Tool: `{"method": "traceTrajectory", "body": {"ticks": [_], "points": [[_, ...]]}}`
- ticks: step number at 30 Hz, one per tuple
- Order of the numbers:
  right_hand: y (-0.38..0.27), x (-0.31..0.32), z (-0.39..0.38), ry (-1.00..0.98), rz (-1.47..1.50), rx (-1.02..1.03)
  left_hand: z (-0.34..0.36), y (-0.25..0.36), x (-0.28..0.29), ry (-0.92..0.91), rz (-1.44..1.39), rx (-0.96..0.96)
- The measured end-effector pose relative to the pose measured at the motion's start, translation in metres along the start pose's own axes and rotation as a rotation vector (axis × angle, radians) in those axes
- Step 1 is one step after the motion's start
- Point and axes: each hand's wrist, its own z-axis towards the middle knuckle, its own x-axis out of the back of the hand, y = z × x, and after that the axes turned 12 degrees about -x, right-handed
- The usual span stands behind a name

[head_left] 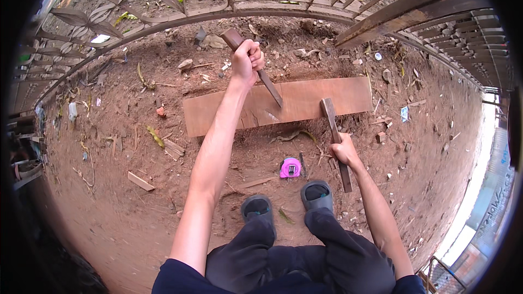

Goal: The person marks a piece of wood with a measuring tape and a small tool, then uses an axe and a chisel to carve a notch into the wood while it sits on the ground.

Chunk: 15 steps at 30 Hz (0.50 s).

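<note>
My left hand (248,60) is closed around a dark brown stick (269,87), held at a slant with its lower end on or just over a long reddish-brown wooden board (207,114) lying across the dirt. Lower and to the right, my right hand (343,149) grips a second dark wooden stick (330,114), whose upper end overlaps the board's front edge in view; whether it touches cannot be told. A pink tape measure (290,167) lies on the dirt between the board and my feet, in grey slip-on shoes (316,195).
An ornate metal fence (158,16) curves along the far side, with a thicker beam (408,13) at upper right. Wood scraps (140,181), leaves and litter are scattered over the dirt. Clutter (27,166) sits at far left, and painted metal sheeting (490,196) stands at far right.
</note>
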Motion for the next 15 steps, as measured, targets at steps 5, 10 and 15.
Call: {"method": "traceTrajectory", "body": {"ticks": [5, 10, 15], "points": [[0.003, 0.002, 0.006, -0.003, -0.052, 0.023, 0.000, 0.007, 0.000, -0.003, 0.028, 0.010], [0.005, 0.002, 0.006, 0.012, -0.027, 0.015, -0.013, 0.003, -0.025, 0.046, 0.159, -0.015], [-0.005, 0.002, -0.001, -0.036, 0.039, -0.036, -0.026, 0.003, -0.030, 0.049, 0.189, -0.117]]}}
